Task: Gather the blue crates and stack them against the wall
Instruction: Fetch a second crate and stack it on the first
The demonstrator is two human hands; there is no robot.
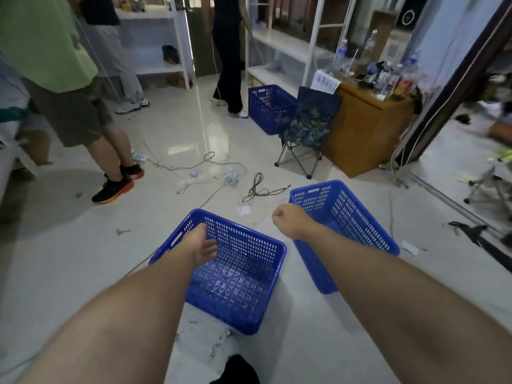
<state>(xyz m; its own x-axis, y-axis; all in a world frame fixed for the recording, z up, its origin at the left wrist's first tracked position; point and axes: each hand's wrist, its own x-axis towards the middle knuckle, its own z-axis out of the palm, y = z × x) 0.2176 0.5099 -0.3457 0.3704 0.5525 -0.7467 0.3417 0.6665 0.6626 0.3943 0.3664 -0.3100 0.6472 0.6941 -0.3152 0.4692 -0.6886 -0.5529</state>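
Note:
Three blue perforated crates stand on the pale floor. The nearest crate [249, 275] sits straight in front of me, empty. My left hand [201, 246] hovers over its left side, fingers apart and pointing down into it, holding nothing. A second crate [357, 217] lies just to the right, also empty. My right hand [289, 220] is a closed fist above that crate's near left corner, with nothing in it. The third crate [270, 109] stands farther back beside white shelving.
Loose cables [257, 187] and a power strip [138, 157] lie on the floor beyond the crates. A folding camp chair [307, 128] and a wooden cabinet [365, 131] stand right. A person in a green shirt [69, 106] stands left, another [230, 51] at the back.

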